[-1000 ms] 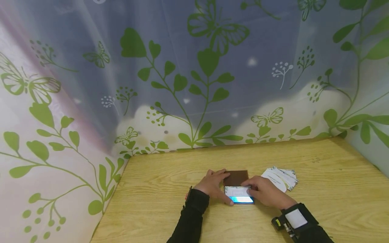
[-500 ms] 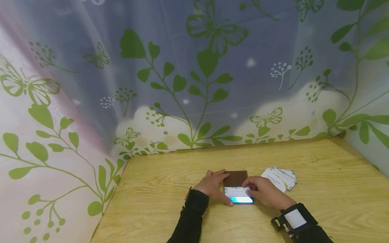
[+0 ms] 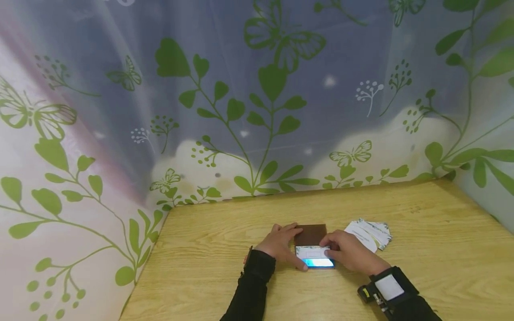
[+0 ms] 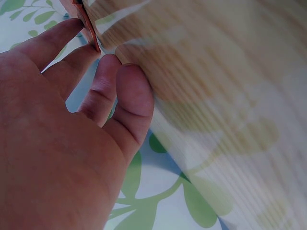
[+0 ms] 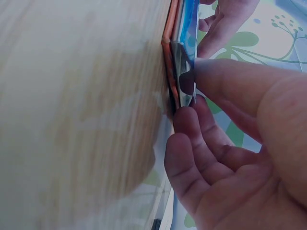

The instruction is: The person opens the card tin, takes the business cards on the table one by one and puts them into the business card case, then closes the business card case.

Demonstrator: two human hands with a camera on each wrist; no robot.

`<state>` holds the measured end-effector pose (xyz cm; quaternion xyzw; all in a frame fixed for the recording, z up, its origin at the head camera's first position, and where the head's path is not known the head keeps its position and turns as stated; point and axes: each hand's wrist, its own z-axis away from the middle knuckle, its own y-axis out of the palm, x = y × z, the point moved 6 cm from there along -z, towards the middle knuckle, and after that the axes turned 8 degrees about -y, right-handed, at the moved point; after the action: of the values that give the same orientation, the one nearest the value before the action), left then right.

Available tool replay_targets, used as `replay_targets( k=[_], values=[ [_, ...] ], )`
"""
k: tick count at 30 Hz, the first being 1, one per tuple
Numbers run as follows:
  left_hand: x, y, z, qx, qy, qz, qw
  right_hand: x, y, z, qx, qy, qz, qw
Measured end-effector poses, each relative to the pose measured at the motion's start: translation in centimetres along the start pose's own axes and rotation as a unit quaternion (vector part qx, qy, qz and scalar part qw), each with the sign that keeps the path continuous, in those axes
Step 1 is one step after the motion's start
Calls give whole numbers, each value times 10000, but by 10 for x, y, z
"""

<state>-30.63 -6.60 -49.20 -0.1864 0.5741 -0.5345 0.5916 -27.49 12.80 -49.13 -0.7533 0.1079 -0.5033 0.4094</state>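
A brown card case [image 3: 312, 235] lies open on the table. Its lower half carries a white printed card [image 3: 308, 252] above a glossy strip that reflects blue-white light. At the case's left side, my left hand [image 3: 282, 245] has a fingertip on the upper flap and the thumb at the lower corner. My right hand [image 3: 353, 255] pinches the card's right end between thumb and index finger. The right wrist view shows the thumb at the notch of a shiny metal tray [image 5: 181, 72] inside the case, with the other fingers curled beside its edge.
A fanned stack of white cards [image 3: 371, 234] with leafy prints lies just right of the case, behind my right hand. The light wood table [image 3: 217, 232] meets a patterned curtain [image 3: 225, 102] at its back and sides.
The view has shifted very slightly. Both hands, the card case and the card keep their places relative to each other.
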Motion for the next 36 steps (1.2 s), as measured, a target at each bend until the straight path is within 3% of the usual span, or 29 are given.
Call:
replay_targets(
  k=[23, 31, 36],
  values=[
    [0, 1, -2, 50, -99, -62, 9999, 0, 1, 1, 113, -146, -177, 9997],
    [0, 2, -2, 37, -85, -63, 9999, 1, 0, 1, 145, -18, -240, 9996],
    [0, 1, -1, 50, -60, -63, 9999, 0, -5, 0, -321, 81, 170, 9993]
  ],
)
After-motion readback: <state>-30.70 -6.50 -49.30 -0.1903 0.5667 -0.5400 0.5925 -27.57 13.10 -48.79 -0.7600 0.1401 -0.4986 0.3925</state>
